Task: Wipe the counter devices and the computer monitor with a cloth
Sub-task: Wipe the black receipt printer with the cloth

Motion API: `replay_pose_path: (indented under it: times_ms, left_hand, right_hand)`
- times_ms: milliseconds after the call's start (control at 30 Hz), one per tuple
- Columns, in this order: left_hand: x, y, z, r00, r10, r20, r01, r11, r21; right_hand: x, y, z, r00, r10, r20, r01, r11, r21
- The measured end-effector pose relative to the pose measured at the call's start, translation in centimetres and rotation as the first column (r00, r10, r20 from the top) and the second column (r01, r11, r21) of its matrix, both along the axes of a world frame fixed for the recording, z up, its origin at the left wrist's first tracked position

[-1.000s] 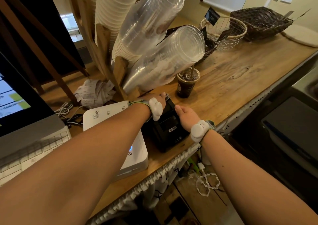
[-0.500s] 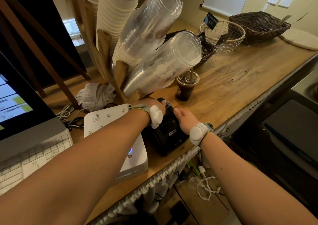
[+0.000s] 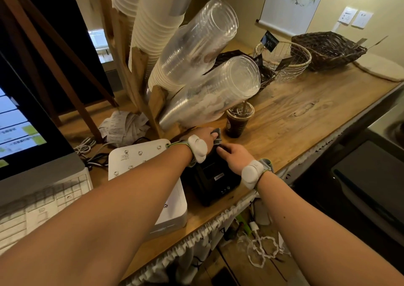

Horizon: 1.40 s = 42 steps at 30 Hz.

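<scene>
Cloth [image 3: 217,135] looks soft and floppy, pinched in the left hand [image 3: 204,137] fingers atop the hard black printer [image 3: 215,177]; right hand [image 3: 234,155] lies flat, open.

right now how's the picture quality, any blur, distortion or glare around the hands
Head view: strong wide-angle bending, the counter edge curves and both forearms balloon near the lens; warm dim light, dark lower right; left hand and right hand on the black printer fairly sharp; monitor bright and washed out at the left edge.
</scene>
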<state>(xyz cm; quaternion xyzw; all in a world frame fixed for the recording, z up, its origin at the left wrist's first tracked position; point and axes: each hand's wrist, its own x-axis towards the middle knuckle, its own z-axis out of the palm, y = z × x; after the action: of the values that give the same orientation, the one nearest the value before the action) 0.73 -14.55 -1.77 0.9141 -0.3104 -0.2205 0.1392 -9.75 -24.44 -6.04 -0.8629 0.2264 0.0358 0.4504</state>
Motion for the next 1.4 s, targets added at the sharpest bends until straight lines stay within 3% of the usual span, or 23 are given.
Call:
replay_pose_path:
  times_ms: [100, 200, 267, 367, 467, 600, 700, 800, 967, 1100, 1267, 1300, 1400]
  left_hand:
    - [-0.6, 0.6, 0.1, 0.996, 0.085, 0.001, -0.085, 0.995, 0.055]
    - [-2.6, 1.5, -1.1, 0.970, 0.143, 0.196, -0.187, 0.956, 0.227]
    - [-4.4, 1.9, -2.0, 0.938, 0.202, 0.282, -0.277, 0.926, 0.256]
    - [-4.6, 2.2, -3.6, 0.959, -0.040, 0.280, -0.018, 0.979, 0.203]
    - [-3.4, 3.1, -3.0, 0.946, -0.228, 0.229, 0.195, 0.968, 0.156]
    - [-5.7, 4.0, -4.3, 0.945, -0.173, 0.279, 0.105, 0.964, 0.244]
    - [-8.1, 4.0, -5.2, 0.941, -0.039, 0.336, -0.028, 0.981, 0.192]
    - [-9.9, 2.8, -4.1, 0.957, 0.190, 0.218, -0.197, 0.980, 0.012]
    - [-9.4, 0.5, -2.3, 0.846, 0.529, 0.056, -0.503, 0.829, -0.244]
    - [-7.6, 0.0, -2.9, 0.762, 0.644, -0.070, -0.635, 0.720, -0.282]
    - [-7.2, -0.1, -3.9, 0.503, 0.750, -0.430, -0.864, 0.420, -0.280]
    - [-8.0, -0.1, -4.0, 0.475, 0.751, -0.459, -0.880, 0.396, -0.261]
    - [-10.7, -0.3, -4.3, 0.499, 0.757, -0.422, -0.867, 0.436, -0.241]
  right_hand:
    - [-0.1, 0.0, 0.0, 1.000, -0.011, -0.017, 0.012, 0.999, 0.040]
    - [0.3, 0.0, -0.5, 0.999, -0.025, -0.034, 0.027, 0.999, 0.044]
    - [0.5, 0.2, -0.8, 0.998, -0.026, -0.057, 0.025, 0.999, -0.021]
    - [0.4, 0.5, -0.8, 0.999, -0.011, -0.032, 0.010, 0.999, -0.045]
    - [0.1, 0.4, -0.8, 1.000, -0.008, -0.004, 0.008, 1.000, 0.006]
    - [0.2, 0.2, -0.4, 0.998, -0.045, -0.038, 0.048, 0.996, 0.072]
    - [0.2, 0.6, -0.1, 0.998, -0.036, -0.043, 0.038, 0.997, 0.064]
    - [0.4, 0.4, 0.1, 0.999, -0.011, -0.034, 0.012, 1.000, 0.013]
    - [0.5, -0.4, 0.3, 0.998, -0.042, -0.041, 0.043, 0.999, 0.032]
    - [0.2, -0.5, 0.4, 0.999, -0.041, -0.021, 0.042, 0.997, 0.060]
    - [0.1, -0.9, 0.0, 0.999, -0.005, -0.047, 0.009, 0.997, 0.082]
    - [0.1, -1.0, -0.1, 0.999, 0.003, -0.045, 0.001, 0.996, 0.091]
    - [0.1, -1.1, 0.1, 0.999, -0.001, -0.044, 0.005, 0.997, 0.080]
